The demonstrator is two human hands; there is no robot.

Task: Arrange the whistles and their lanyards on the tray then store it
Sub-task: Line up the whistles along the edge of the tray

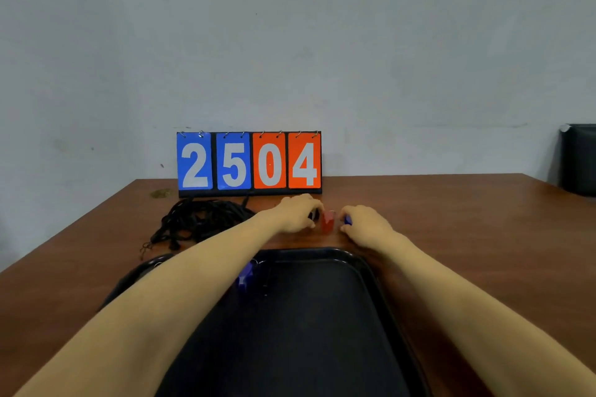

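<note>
Head: red whistle (pixel 328 222) between left hand (pixel 298 213), right hand (pixel 364 224) pinching blue whistle (pixel 347 220).

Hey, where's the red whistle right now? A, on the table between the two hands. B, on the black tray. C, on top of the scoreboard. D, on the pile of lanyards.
A: the red whistle stands on the wooden table beyond the tray, between the left hand and the right hand, which pinches a blue whistle.
</note>
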